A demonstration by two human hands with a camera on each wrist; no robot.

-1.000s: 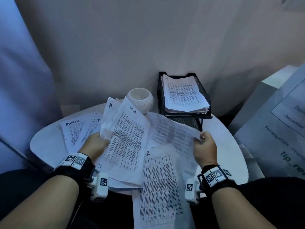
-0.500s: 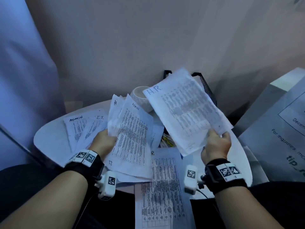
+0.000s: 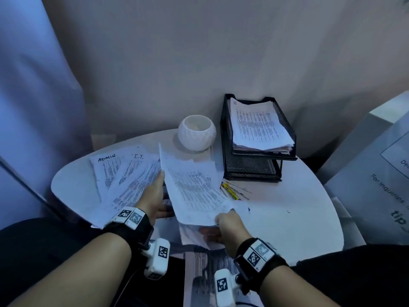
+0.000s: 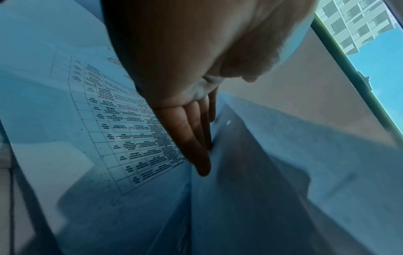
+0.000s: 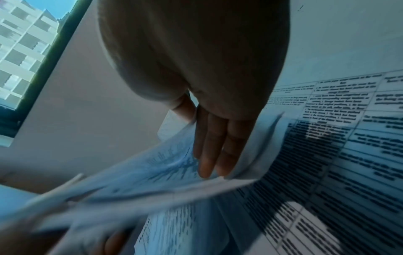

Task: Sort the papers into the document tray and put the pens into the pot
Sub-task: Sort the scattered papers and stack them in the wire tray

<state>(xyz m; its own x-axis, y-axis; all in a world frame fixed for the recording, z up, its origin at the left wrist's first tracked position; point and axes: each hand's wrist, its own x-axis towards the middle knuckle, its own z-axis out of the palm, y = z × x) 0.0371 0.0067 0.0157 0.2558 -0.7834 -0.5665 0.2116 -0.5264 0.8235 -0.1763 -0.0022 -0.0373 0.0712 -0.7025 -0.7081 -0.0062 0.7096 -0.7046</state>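
Observation:
The black mesh document tray [image 3: 228, 151] stands at the back right of the round table, with a stack of papers [image 3: 259, 127] in its top tier. Beside it on the left is the white pot [image 3: 196, 132]. Several pens [image 3: 232, 192], one yellow, lie in front of the tray. My right hand [image 3: 223, 221] pinches the near corner of a printed sheet [image 3: 194, 187] low over the table's middle; its fingers [image 5: 216, 146] lie under the sheet [image 5: 141, 172]. My left hand [image 3: 158, 191] rests with straight fingers [image 4: 196, 141] on fanned papers [image 3: 124, 180] marked ADMIN and I.T.
Another printed sheet [image 3: 205, 273] hangs over the table's near edge onto my lap. A large printed board [image 3: 376, 173] leans at the right. A wall is close behind and a blue curtain [image 3: 33, 107] hangs at the left. Bare tabletop [image 3: 298, 213] shows at the right.
My right hand has brought its sheet down from in front of the tray to the table's middle. My left hand has lowered its bunch of papers onto the left side and straightened its fingers.

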